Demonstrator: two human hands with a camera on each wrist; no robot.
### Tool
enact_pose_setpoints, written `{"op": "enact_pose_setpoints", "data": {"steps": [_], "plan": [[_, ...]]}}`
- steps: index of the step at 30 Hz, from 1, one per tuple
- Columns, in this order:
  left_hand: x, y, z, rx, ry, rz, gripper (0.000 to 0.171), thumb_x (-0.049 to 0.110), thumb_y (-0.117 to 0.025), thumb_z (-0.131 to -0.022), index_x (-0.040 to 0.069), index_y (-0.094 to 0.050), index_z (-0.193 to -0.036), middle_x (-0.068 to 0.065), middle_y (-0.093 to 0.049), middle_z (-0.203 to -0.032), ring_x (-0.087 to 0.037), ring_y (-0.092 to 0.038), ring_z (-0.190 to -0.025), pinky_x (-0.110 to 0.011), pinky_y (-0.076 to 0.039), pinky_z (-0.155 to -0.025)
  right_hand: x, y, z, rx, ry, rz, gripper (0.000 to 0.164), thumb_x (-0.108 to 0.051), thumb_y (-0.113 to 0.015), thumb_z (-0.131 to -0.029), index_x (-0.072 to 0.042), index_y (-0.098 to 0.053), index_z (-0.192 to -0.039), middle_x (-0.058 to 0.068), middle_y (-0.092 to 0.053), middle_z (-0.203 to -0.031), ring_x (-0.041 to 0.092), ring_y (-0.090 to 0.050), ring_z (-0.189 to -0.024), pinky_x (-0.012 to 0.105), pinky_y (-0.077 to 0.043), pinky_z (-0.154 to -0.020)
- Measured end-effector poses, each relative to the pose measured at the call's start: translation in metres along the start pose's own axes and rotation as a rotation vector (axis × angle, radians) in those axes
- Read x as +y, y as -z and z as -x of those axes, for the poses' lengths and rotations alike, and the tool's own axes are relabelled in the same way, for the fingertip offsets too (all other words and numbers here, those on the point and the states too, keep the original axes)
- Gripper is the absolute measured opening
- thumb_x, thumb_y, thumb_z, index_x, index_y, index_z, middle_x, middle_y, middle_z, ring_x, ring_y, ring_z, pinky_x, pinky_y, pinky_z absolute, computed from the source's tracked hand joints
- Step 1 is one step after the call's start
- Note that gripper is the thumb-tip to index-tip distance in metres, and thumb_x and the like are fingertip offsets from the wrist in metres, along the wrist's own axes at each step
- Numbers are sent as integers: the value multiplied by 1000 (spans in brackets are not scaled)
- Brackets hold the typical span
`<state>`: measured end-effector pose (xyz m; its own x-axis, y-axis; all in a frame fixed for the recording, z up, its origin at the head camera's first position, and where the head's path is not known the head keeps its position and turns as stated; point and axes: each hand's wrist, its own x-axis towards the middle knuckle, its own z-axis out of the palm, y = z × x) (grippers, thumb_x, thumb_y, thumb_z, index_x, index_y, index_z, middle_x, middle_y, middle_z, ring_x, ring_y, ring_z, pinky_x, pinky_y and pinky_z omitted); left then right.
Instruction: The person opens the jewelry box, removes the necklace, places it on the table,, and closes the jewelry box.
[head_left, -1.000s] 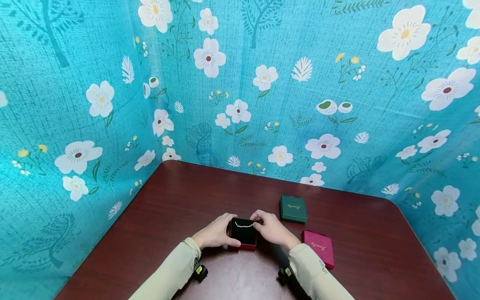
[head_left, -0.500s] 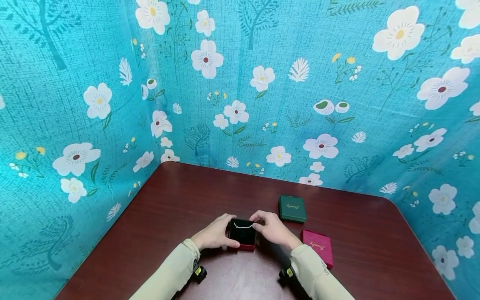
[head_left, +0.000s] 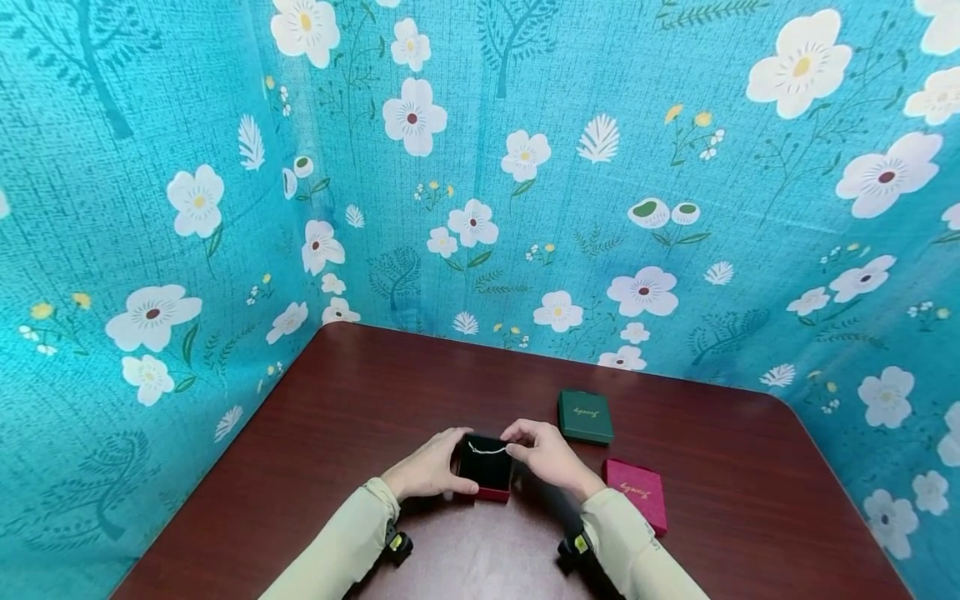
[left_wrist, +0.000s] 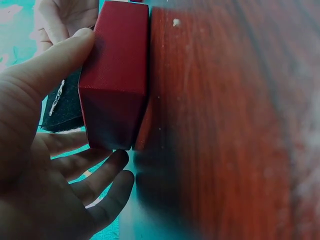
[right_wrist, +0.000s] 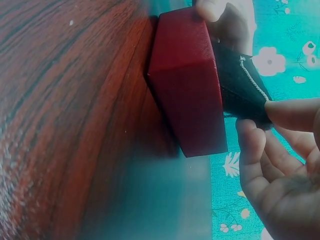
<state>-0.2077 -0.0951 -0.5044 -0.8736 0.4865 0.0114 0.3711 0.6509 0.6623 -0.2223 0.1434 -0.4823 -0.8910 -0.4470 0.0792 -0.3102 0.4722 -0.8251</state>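
A small red jewelry box (head_left: pixel 492 495) stands on the table in front of me, its top uncovered. My left hand (head_left: pixel 431 468) grips it from the left, thumb at the near side and fingers toward the far side. A black pad (right_wrist: pixel 235 87) is raised at a tilt partly out of the box. Across the pad lies a thin silver chain (head_left: pixel 489 452). My right hand (head_left: pixel 551 458) pinches the pad's far right edge between thumb and fingers, with the thumb over one end of the chain. The chain's other end shows at the pad's left.
To the right lie a green box (head_left: pixel 585 416) and a magenta box (head_left: pixel 636 496), both with gold lettering on top. The brown table (head_left: pixel 360 375) has rounded back corners. Behind it hangs a blue flowered cloth (head_left: pixel 480 167).
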Motion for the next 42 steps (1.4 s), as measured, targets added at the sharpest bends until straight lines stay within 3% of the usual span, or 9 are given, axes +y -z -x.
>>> {"op": "enact_pose_setpoints", "data": {"steps": [4, 9, 12, 17, 26, 31, 35, 38, 42], "plan": [[1, 1, 1, 18, -4, 2, 81, 45, -75, -76, 7, -41, -139, -6, -46, -133, -19, -42, -121, -39, -39, -98, 0, 0, 1, 15, -6, -19, 13, -7, -62, -90, -16, -67, -98, -2, -63, -89, 17, -56, -77, 31, -48, -66], [0, 1, 1, 47, -56, -33, 68, 40, -76, -77, 10, -49, -131, -4, -49, -129, -19, -44, -120, -38, -39, -98, -1, 0, 1, 31, -23, -51, 11, -7, -63, -90, -15, -67, -97, -1, -63, -85, 17, -55, -73, 30, -48, -64], [0, 1, 0, 53, -72, -46, 67, 39, -77, -76, 8, -50, -129, -5, -49, -130, -20, -44, -121, -38, -38, -99, -11, 3, 4, 38, -34, -64, 10, -6, -62, -90, -12, -67, -97, 2, -63, -84, 19, -55, -71, 30, -48, -63], [-1, 0, 1, 51, -71, -45, 67, 39, -77, -75, 8, -50, -129, -4, -50, -128, -19, -45, -119, -36, -38, -99, -7, 4, 2, 51, -45, -100, 11, -4, -62, -90, -7, -67, -99, 8, -64, -85, 30, -57, -72, 32, -48, -61], [-3, -1, 2, 72, -87, 3, 51, 41, -66, -86, 10, -54, -124, -1, -52, -114, -17, -48, -104, -32, -42, -86, -2, 6, 0, 79, -55, -153, 11, -3, -61, -90, -10, -67, -97, 7, -63, -83, 28, -57, -73, 48, -50, -69], [-3, -2, 2, 88, -95, 27, 42, 36, -65, -88, 12, -56, -120, 1, -52, -106, -17, -48, -98, -31, -41, -81, -2, 8, -1, 91, -51, -174, 12, -2, -60, -90, -9, -67, -96, 8, -62, -80, 25, -56, -70, 51, -50, -69], [-2, -1, 2, 103, -74, 32, 42, 39, -64, -89, 12, -57, -120, -2, -51, -116, -17, -47, -105, -36, -42, -86, -4, 9, 0, 91, -49, -181, 11, -3, -60, -90, -8, -67, -97, 8, -61, -79, 22, -56, -69, 49, -50, -70], [0, 0, 3, 128, -57, 30, 40, 41, -61, -90, 12, -59, -117, -2, -50, -119, -18, -47, -107, -38, -43, -88, -7, 11, 0, 89, -54, -194, 10, -4, -60, -91, -7, -66, -98, 10, -61, -81, 28, -56, -72, 49, -50, -71], [5, 3, 3, 140, -51, 54, 27, 40, -61, -90, 15, -61, -100, 5, -54, -95, -11, -51, -84, -30, -45, -72, -16, 13, 2, 76, -37, -197, 11, -2, -59, -91, -4, -65, -99, 15, -61, -82, 39, -55, -75, 51, -50, -71]]}}
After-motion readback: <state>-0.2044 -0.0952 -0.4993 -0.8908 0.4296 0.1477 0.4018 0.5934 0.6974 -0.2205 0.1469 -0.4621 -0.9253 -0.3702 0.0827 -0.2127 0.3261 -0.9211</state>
